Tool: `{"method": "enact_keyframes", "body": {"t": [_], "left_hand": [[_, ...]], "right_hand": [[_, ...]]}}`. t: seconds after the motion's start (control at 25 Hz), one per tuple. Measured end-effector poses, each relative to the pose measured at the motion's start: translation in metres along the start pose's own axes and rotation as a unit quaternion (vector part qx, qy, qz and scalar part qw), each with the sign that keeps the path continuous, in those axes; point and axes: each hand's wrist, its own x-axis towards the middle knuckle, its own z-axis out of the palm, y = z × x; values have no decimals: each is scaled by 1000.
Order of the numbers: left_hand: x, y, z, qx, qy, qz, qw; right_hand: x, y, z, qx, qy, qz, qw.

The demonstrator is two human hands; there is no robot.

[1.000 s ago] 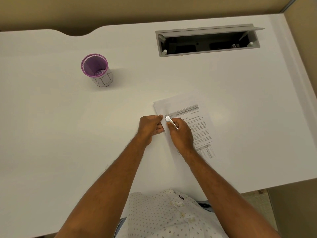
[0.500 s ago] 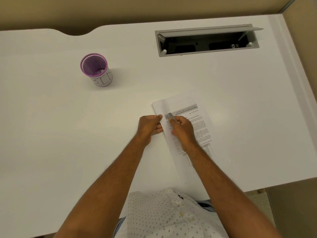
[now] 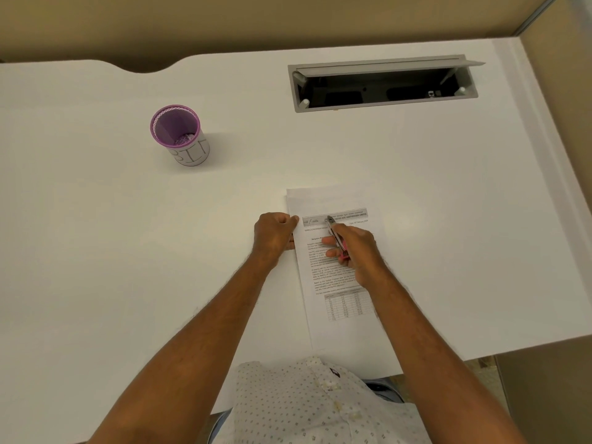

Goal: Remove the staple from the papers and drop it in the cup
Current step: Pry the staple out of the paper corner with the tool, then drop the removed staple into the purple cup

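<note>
On the white desk (image 3: 96, 251) the papers (image 3: 339, 325) lay before us. Our left hand (image 3: 274, 235) pinched their left edge. Our right hand (image 3: 355, 248) gripped a pink-handled staple remover (image 3: 338, 240). The purple cup (image 3: 182, 136) stood well apart, far left. We could not make out the staple.

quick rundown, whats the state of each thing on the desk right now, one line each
papers: flat on the desk, printed side up, left edge pinned
left hand: fist pressing on the papers' left edge
right hand: gripping the staple remover
staple remover: metal tip down at the sheet's grey header
cup: upright, open, small bits at the bottom
cable hatch: lid open
staple: too small to see
</note>
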Motion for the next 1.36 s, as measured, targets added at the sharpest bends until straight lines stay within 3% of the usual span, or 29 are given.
{"method": "enact_keyframes", "body": {"t": [0.2,0.32,0.4,0.48,0.6,0.8,0.92,1.0,1.08,1.16,1.36], "left_hand": [[-3,6,-1,16,6,3,1000],[-6,10,0,117,25,56,991],[-7,12,0,225,53,107,967],[-8,13,-2,290,70,138,944],[-9,10,-4,353,86,160,918],[-13,5,-5,373,117,176,904],[-16,-2,-6,391,137,238,879],[-17,-10,-6,422,144,287,848],[-17,-20,-6,445,132,300,833],[-16,-32,-7,465,110,296,827],[-13,-49,-9,496,93,306,807]], "right_hand": [[0,-2,-6,18,-28,47,998],[2,-2,-8,-46,24,-42,998],[5,-1,-15,-152,105,-163,969],[9,2,-25,-268,190,-259,908],[17,8,-40,-381,270,-288,836],[24,16,-45,-422,272,-270,822],[19,18,-38,-421,295,-307,801],[16,15,-24,-402,246,-389,791],[16,13,-5,-368,141,-443,805],[18,12,12,-357,67,-445,819],[33,8,26,-386,29,-425,818]]}}
